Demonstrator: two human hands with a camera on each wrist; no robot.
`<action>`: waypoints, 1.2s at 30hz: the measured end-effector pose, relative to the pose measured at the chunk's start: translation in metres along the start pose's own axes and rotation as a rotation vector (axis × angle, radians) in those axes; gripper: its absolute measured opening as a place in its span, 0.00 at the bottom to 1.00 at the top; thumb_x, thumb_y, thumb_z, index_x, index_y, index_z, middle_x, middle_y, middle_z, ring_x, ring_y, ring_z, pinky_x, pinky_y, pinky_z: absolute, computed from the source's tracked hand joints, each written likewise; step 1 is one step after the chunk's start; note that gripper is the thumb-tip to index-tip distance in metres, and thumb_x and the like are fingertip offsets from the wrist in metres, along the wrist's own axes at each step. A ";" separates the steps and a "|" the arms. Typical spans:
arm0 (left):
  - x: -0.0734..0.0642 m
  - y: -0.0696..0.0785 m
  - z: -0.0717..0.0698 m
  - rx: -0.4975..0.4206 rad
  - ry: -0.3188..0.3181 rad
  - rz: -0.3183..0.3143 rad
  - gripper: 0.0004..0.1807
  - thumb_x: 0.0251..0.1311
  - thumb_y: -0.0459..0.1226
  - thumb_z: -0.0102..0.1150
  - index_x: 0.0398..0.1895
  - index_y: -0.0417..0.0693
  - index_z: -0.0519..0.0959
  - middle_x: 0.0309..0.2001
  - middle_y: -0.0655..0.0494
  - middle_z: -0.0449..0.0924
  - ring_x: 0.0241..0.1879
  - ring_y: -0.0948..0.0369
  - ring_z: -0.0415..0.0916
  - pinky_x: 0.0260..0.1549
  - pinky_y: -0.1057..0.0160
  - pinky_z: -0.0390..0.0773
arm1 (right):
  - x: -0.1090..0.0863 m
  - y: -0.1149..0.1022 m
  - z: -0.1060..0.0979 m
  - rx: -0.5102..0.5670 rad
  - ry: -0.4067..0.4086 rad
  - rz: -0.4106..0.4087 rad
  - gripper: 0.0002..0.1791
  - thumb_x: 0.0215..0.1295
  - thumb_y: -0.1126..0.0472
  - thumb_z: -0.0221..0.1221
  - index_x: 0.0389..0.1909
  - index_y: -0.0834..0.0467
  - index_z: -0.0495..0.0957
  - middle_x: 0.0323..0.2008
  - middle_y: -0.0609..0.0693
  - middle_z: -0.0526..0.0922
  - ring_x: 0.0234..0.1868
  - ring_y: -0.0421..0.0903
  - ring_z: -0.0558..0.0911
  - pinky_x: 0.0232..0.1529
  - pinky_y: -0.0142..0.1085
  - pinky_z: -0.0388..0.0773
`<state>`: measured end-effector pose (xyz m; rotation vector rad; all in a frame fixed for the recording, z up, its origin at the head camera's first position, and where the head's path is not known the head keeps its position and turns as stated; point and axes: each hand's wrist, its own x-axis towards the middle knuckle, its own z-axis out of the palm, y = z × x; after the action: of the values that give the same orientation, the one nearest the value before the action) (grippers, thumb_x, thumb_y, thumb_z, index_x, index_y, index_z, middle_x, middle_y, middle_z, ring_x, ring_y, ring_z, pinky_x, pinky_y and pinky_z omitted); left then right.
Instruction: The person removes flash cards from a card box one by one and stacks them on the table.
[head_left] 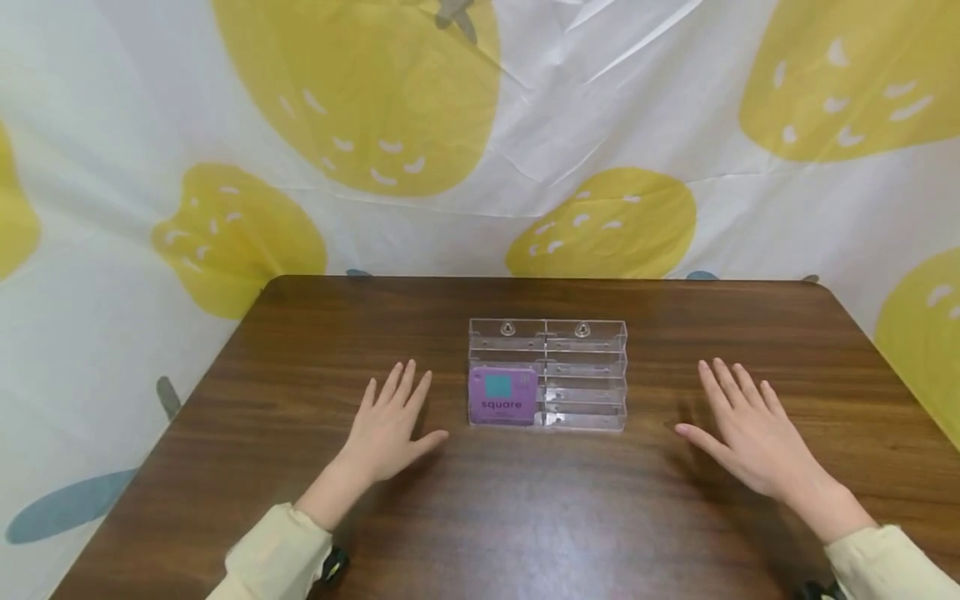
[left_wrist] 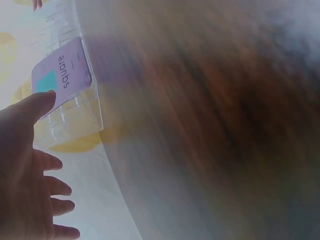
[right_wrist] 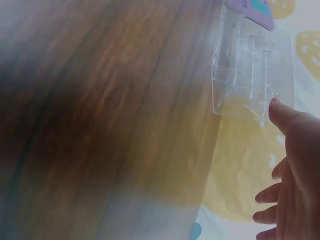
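Note:
A clear plastic card rack [head_left: 585, 375] with two columns of tiered pockets stands on the table between the hands. In its lower left pocket sits a purple card [head_left: 517, 408] bearing a teal square and the word "square". Left of the rack, my left hand [head_left: 386, 429] is held palm down with fingers spread and holds nothing. On the other side, my right hand [head_left: 753, 437] mirrors it, fingers extended and apart from the rack. Both wrist views show the purple card [left_wrist: 70, 75] and the clear rack [right_wrist: 250, 70] beyond each thumb.
The brown wood-grain table [head_left: 555, 517] has rounded far corners. Behind it and along its sides hangs a white cloth [head_left: 420, 225] printed with yellow lemons. Pale sleeves [head_left: 273, 550] cover the forearms, and a dark strap [head_left: 335, 565] shows at the left wrist.

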<state>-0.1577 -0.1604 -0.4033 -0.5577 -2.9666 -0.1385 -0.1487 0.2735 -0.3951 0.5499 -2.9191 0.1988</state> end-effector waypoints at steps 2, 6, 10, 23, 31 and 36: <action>0.001 0.001 0.000 -0.022 -0.007 0.000 0.44 0.55 0.60 0.50 0.67 0.42 0.55 0.68 0.40 0.49 0.67 0.47 0.45 0.61 0.41 0.48 | 0.003 -0.002 0.000 0.009 0.002 -0.008 0.47 0.63 0.39 0.47 0.69 0.64 0.38 0.66 0.69 0.48 0.66 0.66 0.47 0.64 0.58 0.35; 0.004 0.004 0.000 -0.066 -0.025 -0.003 0.44 0.55 0.60 0.49 0.68 0.42 0.55 0.68 0.40 0.49 0.68 0.48 0.44 0.62 0.41 0.48 | 0.009 -0.007 -0.001 0.022 0.026 -0.039 0.48 0.62 0.39 0.49 0.69 0.64 0.40 0.67 0.66 0.49 0.67 0.64 0.48 0.66 0.54 0.35; 0.007 0.007 0.000 -0.119 -0.032 0.002 0.44 0.56 0.60 0.49 0.68 0.43 0.54 0.68 0.41 0.48 0.68 0.48 0.45 0.62 0.42 0.48 | 0.015 -0.009 -0.001 0.045 0.068 -0.072 0.48 0.60 0.40 0.52 0.69 0.64 0.41 0.67 0.64 0.51 0.67 0.62 0.50 0.67 0.51 0.37; 0.020 0.013 0.004 -0.292 0.007 0.035 0.43 0.56 0.58 0.51 0.67 0.42 0.55 0.67 0.43 0.53 0.67 0.50 0.50 0.62 0.48 0.53 | 0.027 -0.013 0.003 0.112 0.113 -0.120 0.49 0.56 0.42 0.57 0.68 0.64 0.45 0.66 0.63 0.54 0.66 0.61 0.54 0.66 0.50 0.47; 0.026 0.016 0.007 -0.375 0.008 0.034 0.44 0.53 0.57 0.55 0.67 0.42 0.56 0.66 0.44 0.56 0.66 0.50 0.53 0.62 0.51 0.56 | 0.031 -0.014 0.009 0.181 0.127 -0.133 0.49 0.54 0.45 0.61 0.69 0.62 0.47 0.65 0.62 0.57 0.64 0.60 0.57 0.64 0.48 0.52; 0.030 0.021 0.008 -0.393 0.097 0.033 0.41 0.51 0.54 0.60 0.64 0.42 0.62 0.62 0.44 0.65 0.61 0.50 0.61 0.58 0.50 0.63 | 0.036 -0.014 0.014 0.222 0.152 -0.153 0.48 0.52 0.47 0.63 0.68 0.61 0.50 0.64 0.61 0.60 0.63 0.59 0.60 0.59 0.51 0.58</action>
<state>-0.1785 -0.1296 -0.4062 -0.6190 -2.8426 -0.7344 -0.1779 0.2456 -0.4008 0.7519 -2.7097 0.5242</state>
